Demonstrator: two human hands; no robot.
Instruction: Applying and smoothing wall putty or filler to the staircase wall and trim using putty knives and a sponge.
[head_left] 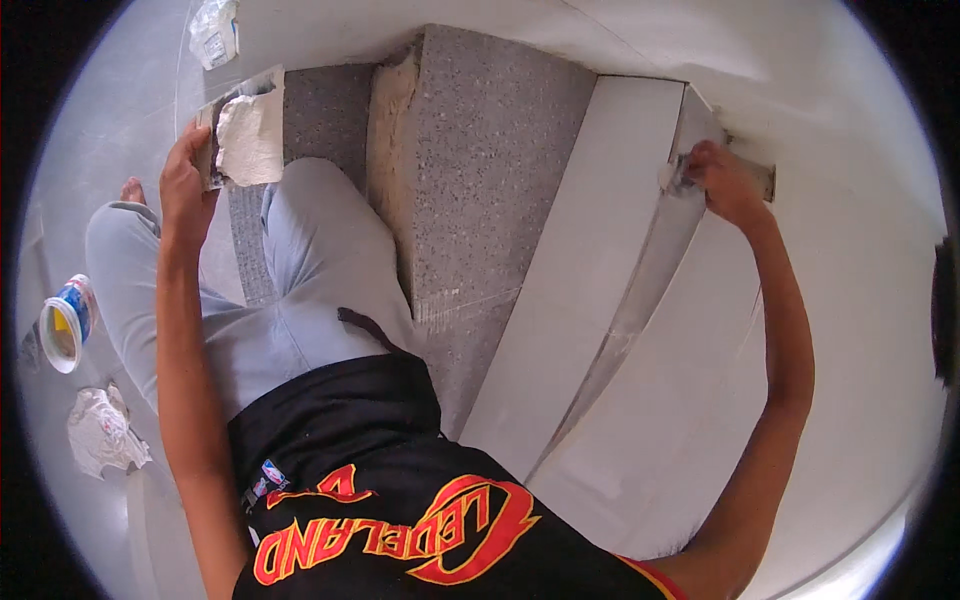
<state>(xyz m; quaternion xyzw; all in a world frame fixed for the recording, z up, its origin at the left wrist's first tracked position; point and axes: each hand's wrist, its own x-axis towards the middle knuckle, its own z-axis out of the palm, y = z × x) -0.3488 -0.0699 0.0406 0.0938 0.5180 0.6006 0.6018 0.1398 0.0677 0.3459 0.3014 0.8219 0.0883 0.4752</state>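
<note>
Right grip point(728, 182): probable scraper point(682, 178), wall point(860, 250) alongside

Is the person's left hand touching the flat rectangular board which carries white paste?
Touching. The head view shows the left hand gripping the flat board by its left edge.

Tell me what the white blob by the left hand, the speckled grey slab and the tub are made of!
White blob: perhaps plaster or filler paste; matte, thick, lumpy.
Speckled grey slab: probably stone or terrazzo; dull, with pale flecks.
Tub: likely plastic; smooth, with a white rim.
</note>
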